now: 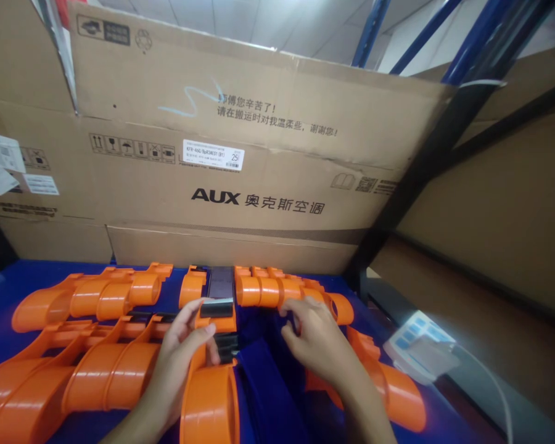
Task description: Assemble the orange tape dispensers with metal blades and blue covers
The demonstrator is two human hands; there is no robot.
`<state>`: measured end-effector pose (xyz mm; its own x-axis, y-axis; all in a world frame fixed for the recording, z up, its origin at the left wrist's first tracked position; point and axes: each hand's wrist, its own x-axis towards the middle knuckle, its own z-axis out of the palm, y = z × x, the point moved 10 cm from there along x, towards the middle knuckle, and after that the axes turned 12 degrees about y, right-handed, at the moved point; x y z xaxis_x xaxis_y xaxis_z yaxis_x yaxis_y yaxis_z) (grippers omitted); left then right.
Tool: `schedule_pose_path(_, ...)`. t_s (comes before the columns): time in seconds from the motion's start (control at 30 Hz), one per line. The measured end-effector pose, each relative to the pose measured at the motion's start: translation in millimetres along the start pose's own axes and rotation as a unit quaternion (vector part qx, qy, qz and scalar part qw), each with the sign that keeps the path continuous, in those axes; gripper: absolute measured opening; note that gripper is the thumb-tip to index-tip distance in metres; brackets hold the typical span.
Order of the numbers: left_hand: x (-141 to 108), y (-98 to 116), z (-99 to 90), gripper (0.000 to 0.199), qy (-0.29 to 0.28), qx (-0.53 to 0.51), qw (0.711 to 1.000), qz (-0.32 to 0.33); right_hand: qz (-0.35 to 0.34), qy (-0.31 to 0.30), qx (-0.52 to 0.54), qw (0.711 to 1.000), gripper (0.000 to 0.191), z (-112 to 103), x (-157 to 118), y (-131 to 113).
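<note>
My left hand [187, 339] is closed around an orange plastic tape dispenser [222, 324] with a black strip and a toothed edge at its top. My left thumb lies across its front. Right below the hand is a large orange ring [210, 401]; whether it belongs to the held dispenser I cannot tell. My right hand [312, 327] is to the right, fingers curled, beside a row of orange dispensers [268, 290]. What those fingers hold, if anything, is hidden. Further orange dispensers [115, 370] lie in rows left of my left hand.
A blue surface [166, 283] lies under the dispensers. Behind it stands a cardboard sheet [277, 160] printed AUX. A dark rack post [398, 191] slants up at the right. Near it, a white box with blue squares [419, 345] has a white cable [494, 382].
</note>
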<state>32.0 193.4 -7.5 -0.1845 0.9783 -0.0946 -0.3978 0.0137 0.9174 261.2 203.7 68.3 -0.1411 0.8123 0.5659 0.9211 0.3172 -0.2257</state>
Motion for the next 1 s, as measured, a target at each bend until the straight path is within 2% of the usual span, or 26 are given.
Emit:
schedule_pose_path(0.13,-1.7,3.9,3.0,0.042,-0.007,0.004,1.000,0.009,-0.021,-0.022,-0.021,0.999,0.015,10.4,-3.2,-5.5)
schedule_pose_path(0.27,-1.3,3.4,2.9,0.041,-0.004,0.002,1.000,0.011,-0.042,0.015,-0.059,0.997,0.011,7.5,-2.1,-13.0)
schedule_pose_path(0.37,2.0,2.9,1.4,0.041,-0.002,0.002,1.000,0.014,-0.080,0.015,-0.033,0.996,0.016,12.5,0.8,-29.0)
schedule_pose_path(0.47,5.7,4.6,-0.7,0.039,0.002,0.003,1.000,0.022,-0.105,-0.026,-0.022,0.994,0.021,24.1,7.6,-40.4)
schedule_pose_path(0.6,7.9,5.8,-1.5,0.036,0.008,-0.007,1.000,0.028,-0.126,-0.113,-0.068,0.983,0.024,39.7,20.8,-46.0)
schedule_pose_path(0.73,10.2,3.5,-1.6,0.040,0.011,-0.017,1.000,0.022,-0.153,-0.181,-0.046,0.970,0.033,50.8,28.7,-59.4)
schedule_pose_path(0.83,11.9,2.7,-3.5,0.041,0.013,-0.024,0.999,0.019,-0.154,-0.212,-0.041,0.964,0.032,61.2,29.2,-66.1)
schedule_pose_path(1.0,11.4,2.3,-2.4,0.039,0.000,-0.030,0.999,0.015,-0.147,-0.228,-0.046,0.962,0.030,73.9,30.0,-69.2)
